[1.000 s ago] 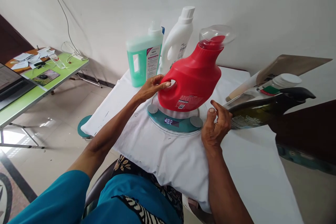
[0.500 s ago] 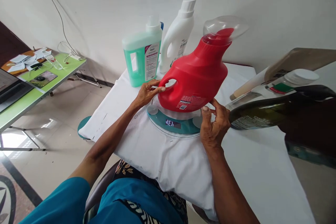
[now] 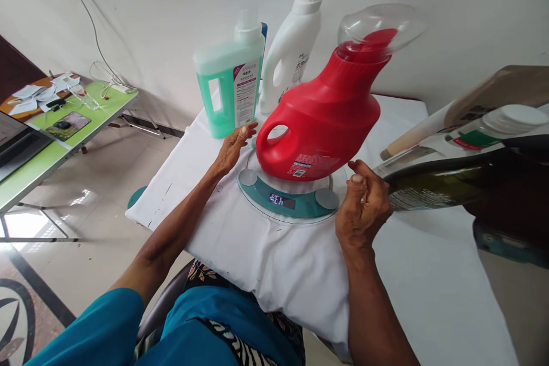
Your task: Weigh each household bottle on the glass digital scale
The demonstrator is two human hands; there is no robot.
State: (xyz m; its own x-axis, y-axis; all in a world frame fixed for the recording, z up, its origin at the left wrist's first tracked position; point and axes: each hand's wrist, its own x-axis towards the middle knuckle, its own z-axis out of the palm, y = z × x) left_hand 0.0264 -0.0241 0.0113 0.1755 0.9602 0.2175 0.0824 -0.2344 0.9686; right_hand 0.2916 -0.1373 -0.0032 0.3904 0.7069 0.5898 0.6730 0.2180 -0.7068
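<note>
A red detergent jug [image 3: 321, 120] rests on a teal and glass digital scale [image 3: 257, 190] with a lit display [image 3: 282, 201]. A clear plastic piece [image 3: 407, 26] covers the jug's top. My left hand [image 3: 234, 151] is open beside the jug's handle, fingers stretched out and apart from it. On the other side, my right hand [image 3: 363, 203] is open by the jug's lower right, its fingers slightly bent and empty. Behind them stand a bottle of green liquid [image 3: 227, 88] and a white bottle [image 3: 294, 40] with a handle.
To the right are a dark green glass bottle [image 3: 433, 186], a white-capped container [image 3: 514, 120] and a wooden board [image 3: 497, 86]. White cloth [image 3: 253, 263] covers the table. A green table [image 3: 92, 126] with a laptop [image 3: 21, 148] stands at the left; the wall is behind.
My left hand has let go of the jug's handle and drawn away to the left. My right hand has moved off the jug's lower edge to the right. The jug stays on the scale.
</note>
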